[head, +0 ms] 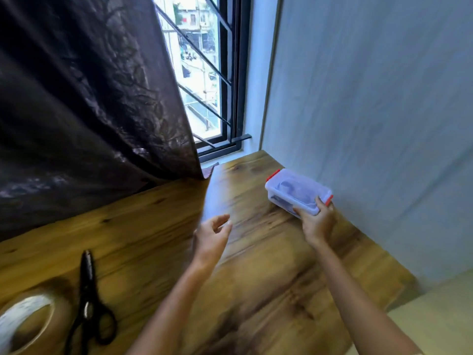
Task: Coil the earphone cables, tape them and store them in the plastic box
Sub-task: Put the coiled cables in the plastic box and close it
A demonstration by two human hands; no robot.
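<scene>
A clear plastic box (294,189) with red clips and its lid on sits at the far right of the wooden table (256,278), close to the wall. Dark shapes show through its walls; I cannot tell what they are. My right hand (318,221) grips the box's near end, thumb on the lid and fingers under the edge. My left hand (213,235) hovers over the table to the left of the box, its fingers loosely curled and holding nothing. A roll of tape (25,321) lies at the near left corner, with black scissors (89,301) beside it.
A dark curtain (89,98) hangs over the table's far left edge. A barred window (204,73) is behind the table, and a pale wall (371,111) runs along the right side. The view is motion-blurred.
</scene>
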